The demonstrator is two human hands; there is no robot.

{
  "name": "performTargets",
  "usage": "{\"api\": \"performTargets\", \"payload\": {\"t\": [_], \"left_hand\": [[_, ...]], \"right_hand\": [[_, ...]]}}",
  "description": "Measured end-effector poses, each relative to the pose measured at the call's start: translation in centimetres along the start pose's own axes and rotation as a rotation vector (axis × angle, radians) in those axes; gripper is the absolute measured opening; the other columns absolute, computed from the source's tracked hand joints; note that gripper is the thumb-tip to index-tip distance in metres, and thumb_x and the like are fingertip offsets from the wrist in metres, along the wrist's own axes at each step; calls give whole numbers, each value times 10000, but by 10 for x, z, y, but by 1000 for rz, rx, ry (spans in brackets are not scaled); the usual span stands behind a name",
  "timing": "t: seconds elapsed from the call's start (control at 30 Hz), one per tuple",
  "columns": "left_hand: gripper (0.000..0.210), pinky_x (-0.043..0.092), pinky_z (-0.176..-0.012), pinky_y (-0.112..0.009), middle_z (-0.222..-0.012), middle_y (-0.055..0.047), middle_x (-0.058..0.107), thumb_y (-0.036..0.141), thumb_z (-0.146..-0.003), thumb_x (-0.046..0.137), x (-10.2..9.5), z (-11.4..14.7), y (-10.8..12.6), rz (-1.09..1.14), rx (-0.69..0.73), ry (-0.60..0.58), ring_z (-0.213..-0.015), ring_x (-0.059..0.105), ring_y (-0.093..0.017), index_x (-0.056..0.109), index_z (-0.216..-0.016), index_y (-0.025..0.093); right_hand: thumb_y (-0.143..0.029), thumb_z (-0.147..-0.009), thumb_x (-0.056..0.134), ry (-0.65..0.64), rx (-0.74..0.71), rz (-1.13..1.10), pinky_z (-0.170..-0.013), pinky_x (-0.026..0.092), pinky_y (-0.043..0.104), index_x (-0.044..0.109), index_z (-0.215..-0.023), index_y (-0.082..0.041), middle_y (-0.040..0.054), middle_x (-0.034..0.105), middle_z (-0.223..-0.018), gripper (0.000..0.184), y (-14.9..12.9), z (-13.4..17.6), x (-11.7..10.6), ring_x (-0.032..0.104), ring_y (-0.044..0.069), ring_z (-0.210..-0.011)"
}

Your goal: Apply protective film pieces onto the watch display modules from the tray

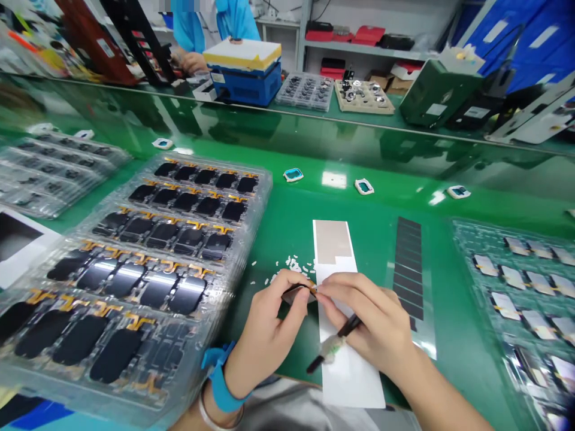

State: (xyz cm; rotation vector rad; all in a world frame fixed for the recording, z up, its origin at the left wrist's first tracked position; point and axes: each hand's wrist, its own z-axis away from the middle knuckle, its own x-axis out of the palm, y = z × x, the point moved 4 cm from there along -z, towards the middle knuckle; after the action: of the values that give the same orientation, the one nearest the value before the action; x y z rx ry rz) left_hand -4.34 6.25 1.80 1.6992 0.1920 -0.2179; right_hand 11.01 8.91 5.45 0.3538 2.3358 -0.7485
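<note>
My left hand [274,317], with a blue strap at its wrist, is closed on a small display panel [294,293] with an orange flex cable, held above the bench. My right hand [372,317] is closed too. Its thumb and forefinger pinch at the panel's cable end, and what lies between those fingertips is too small to make out. A dark slim tool [348,326], wrapped in whitish tape, is tucked in the same hand and points down to the left. Beneath the hands lies a white backing sheet [353,383] with a beige patch at its far end.
At left, a clear tray [265,197] holds rows of black display panels. White scraps [294,263] lie beyond my left hand. A strip of dark stickers [408,263] and another tray [485,236] are at right. Several watch-like frames [293,175] line the back; a co-worker [238,24] is across.
</note>
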Motion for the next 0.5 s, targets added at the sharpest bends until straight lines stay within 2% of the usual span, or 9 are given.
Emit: {"api": "performTargets", "payload": {"t": [0.1,0.3,0.5], "left_hand": [[89,479,-742,-193,-888,18,626,203,-1018,470,1,2,-2,-3,23,-8,-798,627,-104,555,-1020,227],[107,476,-728,-153,-850,39,653,145,-989,512,-1,4,0,-99,79,42,-769,636,-79,570,-1017,231],[92,478,-664,-152,-787,41,644,149,-982,528,-1,4,-2,-127,81,71,-677,631,-73,592,-980,215]], "right_hand": [[-85,-907,643,-1,-37,35,-617,574,241,664,-1060,-137,81,727,-962,163,3,4,3,707,142,-769],[-48,-892,647,-42,6,-7,-667,592,251,640,-1137,-131,83,721,-1023,259,5,10,13,704,145,-818],[-60,-915,606,-23,128,-60,-636,532,209,632,-1062,-152,46,699,-950,175,1,8,21,682,109,-787]]}}
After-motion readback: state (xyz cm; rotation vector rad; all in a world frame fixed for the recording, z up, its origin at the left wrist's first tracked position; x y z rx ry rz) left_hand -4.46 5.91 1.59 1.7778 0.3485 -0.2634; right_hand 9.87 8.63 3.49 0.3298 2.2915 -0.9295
